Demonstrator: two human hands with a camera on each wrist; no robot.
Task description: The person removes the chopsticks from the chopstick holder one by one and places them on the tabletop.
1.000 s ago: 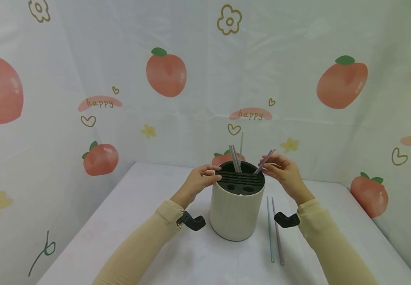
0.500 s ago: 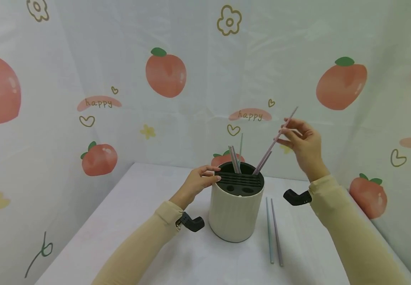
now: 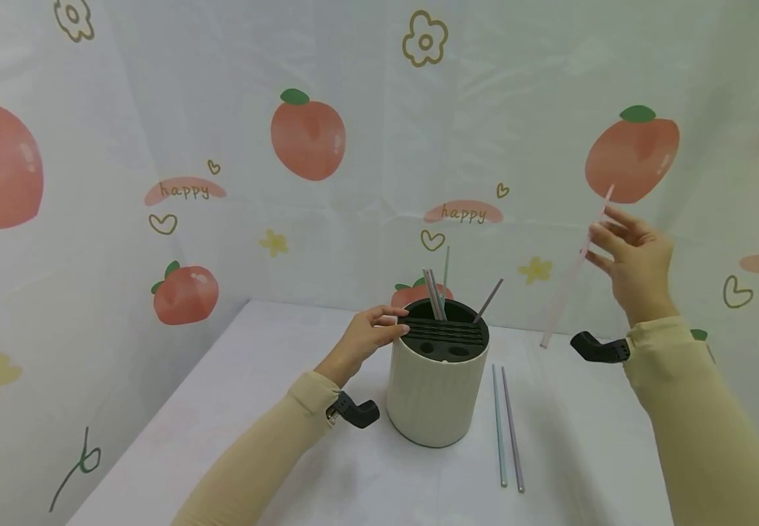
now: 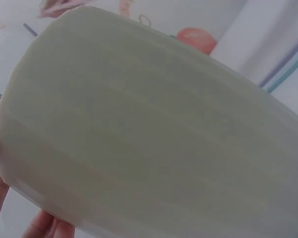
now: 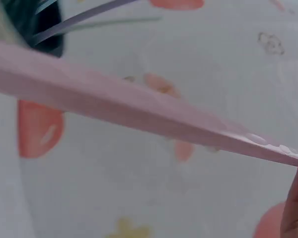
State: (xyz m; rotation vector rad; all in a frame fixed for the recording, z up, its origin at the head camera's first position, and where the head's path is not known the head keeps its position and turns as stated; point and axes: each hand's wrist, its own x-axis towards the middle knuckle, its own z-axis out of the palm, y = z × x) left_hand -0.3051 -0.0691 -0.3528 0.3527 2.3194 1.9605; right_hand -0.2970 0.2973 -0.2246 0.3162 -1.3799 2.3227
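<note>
A pink chopstick (image 3: 562, 307) is pinched near its upper end by my right hand (image 3: 642, 270), held up in the air to the right of the holder. It slants across the right wrist view (image 5: 139, 111), its textured end by the fingertips. My left hand (image 3: 367, 336) grips the left rim of the cream utensil holder (image 3: 432, 402), which has a black slotted top (image 3: 445, 332). Several chopsticks (image 3: 435, 296) stand in its rear opening, and a purple chopstick (image 3: 489, 299) leans out to the right. In the left wrist view, the holder wall (image 4: 149, 124) hides most of the hand.
A blue chopstick (image 3: 500, 431) and a purple-grey chopstick (image 3: 513, 435) lie side by side on the white table (image 3: 326, 467), right of the holder. Behind hangs a white fruit-print curtain (image 3: 379, 146).
My right hand has drawn the pink chopstick up out of the holder and carried it to the right. The left hand stays at the rim, and the holder has not moved.
</note>
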